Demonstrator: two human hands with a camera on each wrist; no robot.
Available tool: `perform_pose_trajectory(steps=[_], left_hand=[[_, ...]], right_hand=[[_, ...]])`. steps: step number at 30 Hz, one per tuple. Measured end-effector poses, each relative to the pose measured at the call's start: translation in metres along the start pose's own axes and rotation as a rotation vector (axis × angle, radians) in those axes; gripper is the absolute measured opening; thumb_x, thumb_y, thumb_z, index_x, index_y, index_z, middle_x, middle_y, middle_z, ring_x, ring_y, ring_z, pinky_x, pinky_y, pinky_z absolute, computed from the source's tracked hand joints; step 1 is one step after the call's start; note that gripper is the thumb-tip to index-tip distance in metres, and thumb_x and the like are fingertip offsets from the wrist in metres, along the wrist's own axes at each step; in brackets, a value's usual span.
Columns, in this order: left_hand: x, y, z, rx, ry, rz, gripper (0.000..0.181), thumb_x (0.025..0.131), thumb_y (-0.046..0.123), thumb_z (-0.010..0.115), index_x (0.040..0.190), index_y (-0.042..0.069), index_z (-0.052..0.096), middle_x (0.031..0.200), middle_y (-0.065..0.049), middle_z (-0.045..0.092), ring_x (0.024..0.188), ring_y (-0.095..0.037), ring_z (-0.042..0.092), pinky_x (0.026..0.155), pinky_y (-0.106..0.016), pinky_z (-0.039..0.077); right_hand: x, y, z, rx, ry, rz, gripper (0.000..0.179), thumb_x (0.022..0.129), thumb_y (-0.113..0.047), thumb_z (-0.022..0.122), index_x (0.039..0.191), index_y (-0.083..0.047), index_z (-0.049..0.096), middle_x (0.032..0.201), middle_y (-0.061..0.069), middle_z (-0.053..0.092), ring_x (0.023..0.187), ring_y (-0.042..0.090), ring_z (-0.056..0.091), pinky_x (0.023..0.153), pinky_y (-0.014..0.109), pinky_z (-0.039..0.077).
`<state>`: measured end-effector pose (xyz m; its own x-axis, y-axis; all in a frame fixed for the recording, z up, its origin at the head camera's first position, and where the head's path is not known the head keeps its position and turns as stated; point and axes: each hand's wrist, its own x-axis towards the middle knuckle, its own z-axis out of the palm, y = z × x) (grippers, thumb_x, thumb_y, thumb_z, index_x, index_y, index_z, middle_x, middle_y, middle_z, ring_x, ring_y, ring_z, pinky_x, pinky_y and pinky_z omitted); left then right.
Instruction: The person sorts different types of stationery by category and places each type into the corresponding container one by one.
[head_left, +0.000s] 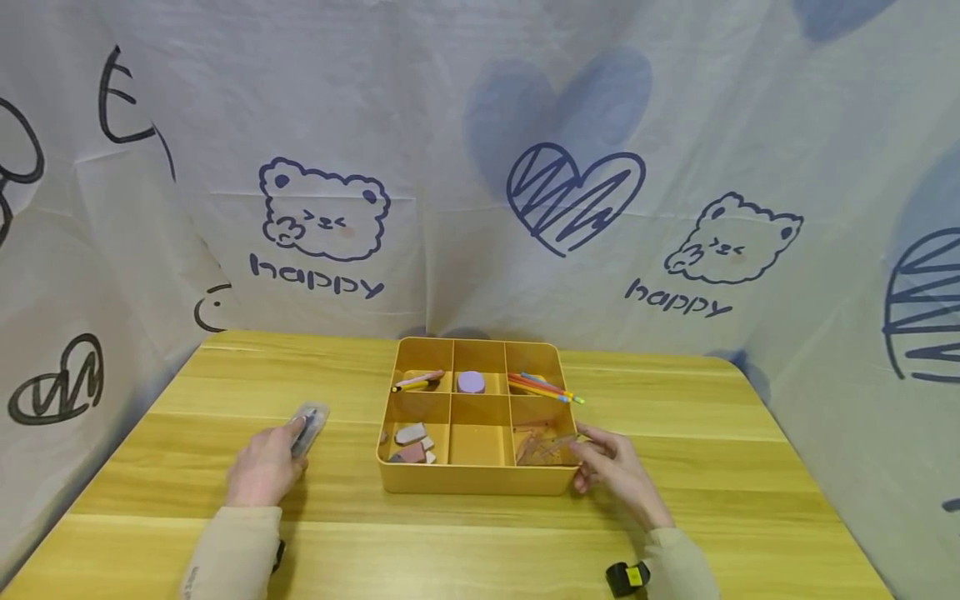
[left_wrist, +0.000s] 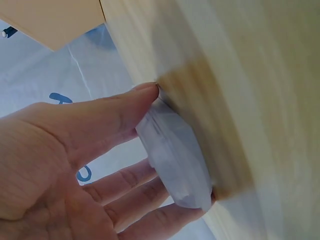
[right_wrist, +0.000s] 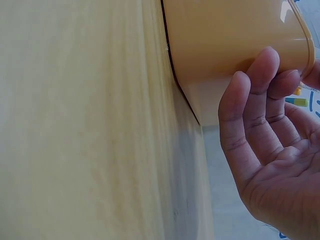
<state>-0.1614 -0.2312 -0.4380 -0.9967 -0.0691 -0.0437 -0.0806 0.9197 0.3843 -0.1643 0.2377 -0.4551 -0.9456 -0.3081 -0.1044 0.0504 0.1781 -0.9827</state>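
My left hand (head_left: 262, 467) holds a small translucent plastic case (head_left: 310, 427) with something dark inside, left of the organizer box. In the left wrist view, thumb and fingers pinch this whitish case (left_wrist: 175, 152) by its edges, close to the tabletop. My right hand (head_left: 618, 475) grips the right front corner of the yellow organizer box (head_left: 480, 479). The right wrist view has several fingertips (right_wrist: 265, 62) against its outer wall, the thumb partly hidden at the rim. Close to that thumb, clear set squares (head_left: 543, 446) lie in the box's front right compartment.
Pens (head_left: 417, 382) occupy the back left compartment, a lilac rounded item (head_left: 471, 382) the back middle one. Colored pencils (head_left: 543, 387) poke over the back right section's edge. Erasers (head_left: 411, 452) lie at front left. A printed cloth (head_left: 450, 167) hangs behind the wooden table (head_left: 420, 550).
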Motion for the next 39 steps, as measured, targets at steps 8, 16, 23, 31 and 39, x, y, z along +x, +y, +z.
perform_pose_trajectory(steps=[8,16,23,31,39], left_hand=[[-0.002,0.006,0.002,0.009,0.009,0.019,0.062,0.086,0.008,0.075,0.143,-0.002,0.052,0.125,-0.041,0.059,0.091,-0.054,0.066,0.066,-0.058,0.057],[-0.005,0.014,0.006,0.020,0.020,0.041,0.061,0.085,0.008,0.077,0.141,-0.002,0.054,0.122,-0.040,0.062,0.092,-0.053,0.067,0.066,-0.059,0.057],[-0.004,0.017,0.009,-0.006,0.031,0.053,0.059,0.086,0.007,0.077,0.140,-0.002,0.055,0.124,-0.040,0.061,0.096,-0.055,0.066,0.067,-0.060,0.057],[-0.004,0.019,0.008,-0.051,0.027,0.035,0.060,0.088,0.009,0.075,0.142,-0.004,0.051,0.124,-0.039,0.061,0.085,-0.044,0.068,0.060,-0.050,0.055],[-0.004,0.020,0.002,-0.096,-0.012,-0.011,0.063,0.090,0.011,0.071,0.145,-0.004,0.045,0.129,-0.040,0.058,0.079,-0.035,0.064,0.055,-0.037,0.049]], right_hand=[[0.000,-0.001,0.000,0.007,-0.004,-0.003,0.069,0.104,-0.022,0.054,0.153,0.015,0.021,0.081,-0.010,0.070,0.064,0.007,0.065,0.065,0.026,0.061],[0.000,-0.002,0.000,0.016,-0.002,0.010,0.070,0.104,-0.022,0.054,0.153,0.015,0.021,0.081,-0.010,0.070,0.064,0.007,0.065,0.065,0.026,0.061],[0.000,-0.003,0.000,0.014,0.000,0.014,0.070,0.104,-0.022,0.054,0.153,0.015,0.021,0.082,-0.011,0.070,0.065,0.007,0.065,0.065,0.026,0.061],[0.000,-0.002,0.000,0.014,0.003,0.008,0.069,0.105,-0.022,0.054,0.153,0.015,0.021,0.083,-0.010,0.070,0.064,0.007,0.066,0.064,0.026,0.061],[0.000,-0.002,0.000,0.010,0.003,0.014,0.069,0.104,-0.022,0.054,0.153,0.015,0.022,0.083,-0.009,0.071,0.064,0.007,0.065,0.065,0.026,0.061]])
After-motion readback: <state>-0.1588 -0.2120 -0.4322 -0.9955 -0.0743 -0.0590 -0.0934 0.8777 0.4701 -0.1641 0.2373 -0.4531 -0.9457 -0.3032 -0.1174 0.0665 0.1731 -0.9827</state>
